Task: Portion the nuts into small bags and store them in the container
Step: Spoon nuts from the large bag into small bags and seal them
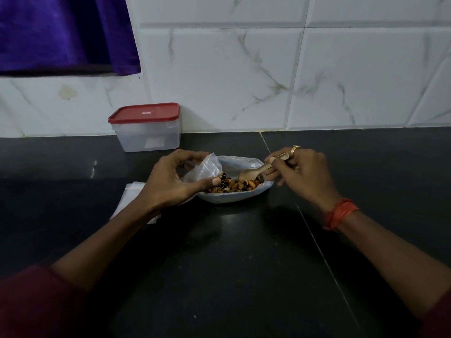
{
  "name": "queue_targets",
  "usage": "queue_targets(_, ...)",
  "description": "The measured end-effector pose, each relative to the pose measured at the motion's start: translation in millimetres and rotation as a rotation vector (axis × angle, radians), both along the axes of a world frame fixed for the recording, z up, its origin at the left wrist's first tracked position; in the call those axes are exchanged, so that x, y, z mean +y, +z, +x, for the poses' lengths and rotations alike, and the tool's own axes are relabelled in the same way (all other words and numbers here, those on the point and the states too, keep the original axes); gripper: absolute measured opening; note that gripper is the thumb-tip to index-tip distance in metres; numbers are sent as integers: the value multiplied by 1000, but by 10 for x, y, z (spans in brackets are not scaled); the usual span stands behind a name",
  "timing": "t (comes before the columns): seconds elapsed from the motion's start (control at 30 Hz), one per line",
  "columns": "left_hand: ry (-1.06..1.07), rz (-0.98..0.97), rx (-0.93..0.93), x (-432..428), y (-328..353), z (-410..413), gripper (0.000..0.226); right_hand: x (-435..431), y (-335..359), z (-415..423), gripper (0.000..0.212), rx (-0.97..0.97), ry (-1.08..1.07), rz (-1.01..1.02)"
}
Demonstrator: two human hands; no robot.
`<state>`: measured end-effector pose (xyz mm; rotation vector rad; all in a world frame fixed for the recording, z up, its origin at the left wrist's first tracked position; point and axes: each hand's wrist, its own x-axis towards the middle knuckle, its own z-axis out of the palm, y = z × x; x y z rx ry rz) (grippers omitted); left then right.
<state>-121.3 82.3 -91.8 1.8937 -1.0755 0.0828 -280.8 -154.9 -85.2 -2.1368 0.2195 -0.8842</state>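
Black counter (219, 252) (marble-tile wall (341, 69) behind); left grip (170, 181) pinches bag (211, 167), right grip (302, 174) holds spoon (251, 173).

Spoon (253, 172) in right hand (302, 173), on nuts (234, 186)

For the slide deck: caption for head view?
Portioning: right hand holds wooden spoon in nuts; left hand holds small bag.

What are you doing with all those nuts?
Someone's left hand holds a small clear plastic bag open, while the right hand dips a small wooden spoon into the brown and black nuts heaped in a larger open plastic bag on the black counter. The clear plastic container with the red lid stands closed by the tiled wall.
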Motion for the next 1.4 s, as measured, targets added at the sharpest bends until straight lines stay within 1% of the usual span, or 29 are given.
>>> queue_targets(0.03, 2, 0, 1, -1, -3, 4, 75, 9, 6, 0, 12, 28, 16, 6)
queue_targets(0.1, -2, -4, -1, 3, -3, 10, 75, 3, 21, -12, 13, 59, 48, -59)
queue_targets(0.17, -8, -4, -7, 8, 1, 17, 76, -36, 66, -49, 11, 5, 47, -165)
queue_targets(0.27, -8, -5, -10, 12, 7, 18, 77, -111, 158, -103, 8, -98, 48, -425)
queue_targets(0.3, -9, -3, -11, 12, 9, 18, 78, -110, 171, -112, 8, -107, 55, -485)
queue_targets(0.33, -11, 0, -14, 9, 11, 15, 78, -98, 175, -116, 10, -109, 58, -500)
queue_targets(0.37, -11, 2, -18, 7, 12, 14, 78, -82, 170, -113, 15, -109, 56, -476)
queue_targets(0.43, -8, 3, -21, 5, 14, 15, 79, -39, 134, -92, 17, -83, 30, -351)
queue_targets(0.57, -15, 10, -26, -2, 4, 20, 81, 47, 40, -15, 15, 46, -8, 45)
queue_targets(0.63, -18, 9, -31, 0, -4, 19, 81, 89, 15, 7, 17, 84, -1, 179)
queue_targets(0.8, -12, 8, -43, 3, -6, 27, 80, 101, 59, -14, 19, 90, -86, 195)
queue_targets(0.93, -22, 14, -41, -4, -29, 31, 72, 119, 73, -39, 13, 211, 4, 164)
queue_targets(1.0, -19, 6, -45, -10, -42, 32, 68, 142, 61, -23, 13, 231, -8, 210)
queue_targets(1.1, -1, 7, -53, -12, -44, 46, 67, 166, 41, -2, 15, 209, -78, 250)
queue_targets(1.27, -12, 29, -31, 3, -52, 58, 75, 184, 33, 17, 16, 252, -7, 398)
queue_targets(1.4, -13, 29, -27, 6, -38, 41, 74, 175, 33, 26, 18, 181, -74, 466)
